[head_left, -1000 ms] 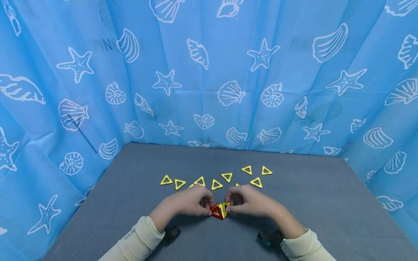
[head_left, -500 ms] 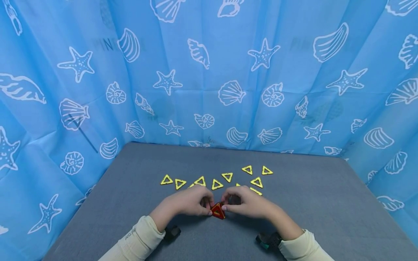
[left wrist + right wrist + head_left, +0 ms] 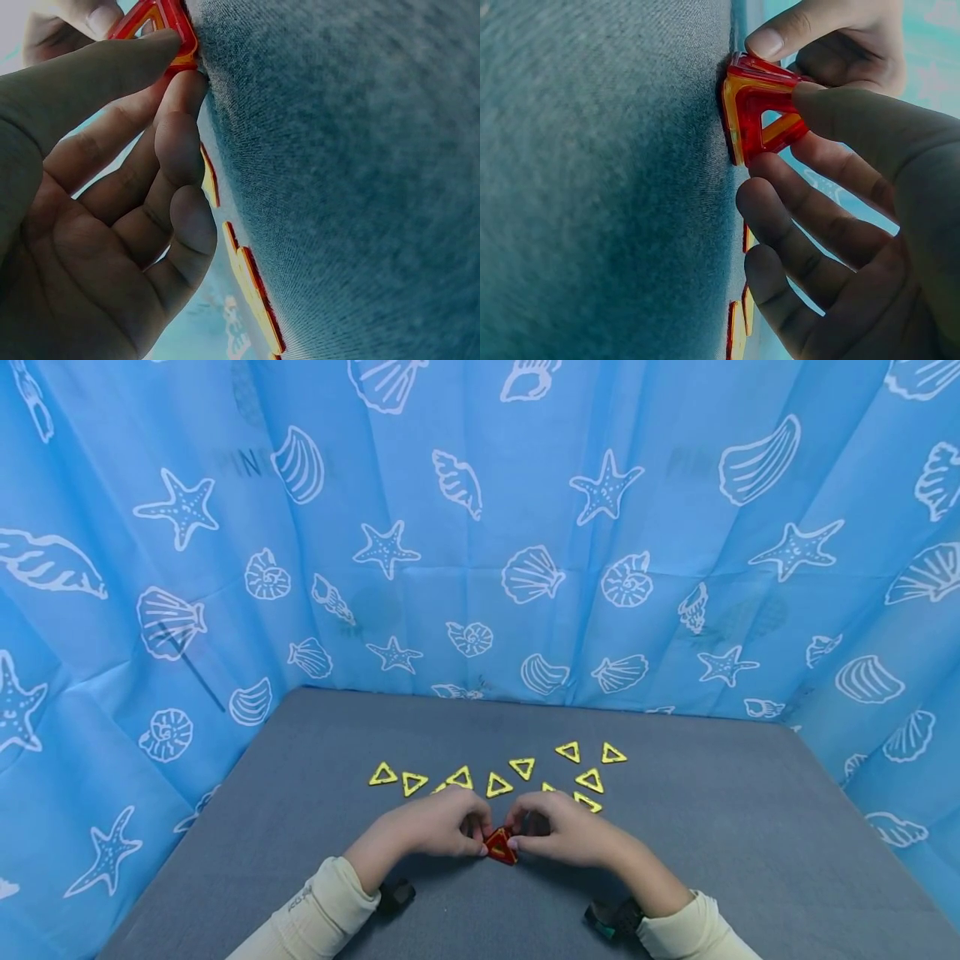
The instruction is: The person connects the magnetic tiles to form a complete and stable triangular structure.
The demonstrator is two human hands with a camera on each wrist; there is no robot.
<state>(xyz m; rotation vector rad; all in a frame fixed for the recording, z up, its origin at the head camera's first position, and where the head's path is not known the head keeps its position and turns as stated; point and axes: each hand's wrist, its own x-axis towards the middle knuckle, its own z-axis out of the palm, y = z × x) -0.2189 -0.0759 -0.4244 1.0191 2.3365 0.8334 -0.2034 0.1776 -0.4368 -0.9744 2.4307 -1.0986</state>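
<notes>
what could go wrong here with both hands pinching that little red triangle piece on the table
The red triangle piece stands on edge on the grey table, pinched only by fingertips of the left hand and right hand; it might tip or come apart if either grip slips. The loose yellow triangles lie just behind the knuckles, so a hand moving forward may scatter them.

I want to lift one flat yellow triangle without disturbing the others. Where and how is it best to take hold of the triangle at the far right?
Probably from above and from the right: the far-right yellow triangle lies flat on the grey table, with open table on that side. Pinch two outer frame edges near a corner; the open centre would also admit a fingertip.
</notes>
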